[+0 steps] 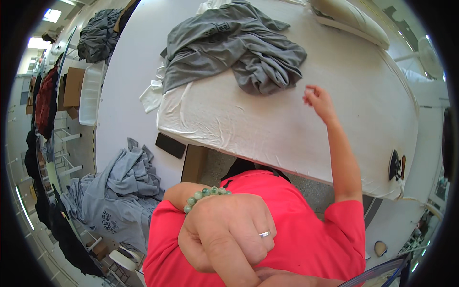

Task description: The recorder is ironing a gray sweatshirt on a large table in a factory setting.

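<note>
My left hand (227,232) is raised close to the camera, its back turned up. A beaded green bracelet (206,192) circles its wrist, and a silver ring (264,234) is on one finger. Its fingers are curled in and one points toward the lower edge; anything inside them is hidden. Over the white-covered table (267,119), my right hand (319,101) hovers with loosely bent fingers, apart and holding nothing. Just beyond it lies a crumpled grey printed garment (229,45), not touched by either hand.
Lighter grey garments (119,191) are heaped at the left, near a black phone-like slab (170,145). An iron (394,165) stands at the table's right edge. A padded pressing form (351,21) sits at the far right. A white bin (92,93) and dark garments (98,36) are farther left.
</note>
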Motion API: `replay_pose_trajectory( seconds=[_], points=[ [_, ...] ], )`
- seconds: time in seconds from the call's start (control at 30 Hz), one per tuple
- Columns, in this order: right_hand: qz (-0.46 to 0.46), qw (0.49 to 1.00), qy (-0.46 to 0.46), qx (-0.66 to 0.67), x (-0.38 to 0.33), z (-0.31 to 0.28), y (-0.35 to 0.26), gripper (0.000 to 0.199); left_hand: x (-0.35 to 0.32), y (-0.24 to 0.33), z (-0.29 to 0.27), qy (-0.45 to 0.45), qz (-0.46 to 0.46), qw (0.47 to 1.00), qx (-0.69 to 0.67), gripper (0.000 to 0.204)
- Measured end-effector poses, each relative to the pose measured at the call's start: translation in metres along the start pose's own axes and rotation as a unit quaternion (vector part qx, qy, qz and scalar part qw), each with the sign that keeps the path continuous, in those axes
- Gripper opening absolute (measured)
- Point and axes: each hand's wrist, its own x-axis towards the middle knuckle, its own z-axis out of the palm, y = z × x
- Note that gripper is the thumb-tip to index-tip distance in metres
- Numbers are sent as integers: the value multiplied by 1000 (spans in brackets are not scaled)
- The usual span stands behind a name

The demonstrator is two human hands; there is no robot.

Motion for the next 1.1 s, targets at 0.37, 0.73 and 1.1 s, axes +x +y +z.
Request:
replay_pose_trajectory(
  seconds=[0.37,0.73,1.1],
  points=[
    [-539,807,146,192,-39,-79,-248,31,7,34,-40,60,14,995,83,21],
    [-752,620,218,40,14,-286,-352,29,66,-30,-33,29,20,996,83,35],
    [-869,126,433,-203,-303,-570,-404,28,316,-176,-82,-499,104,849,136,35]
  ],
)
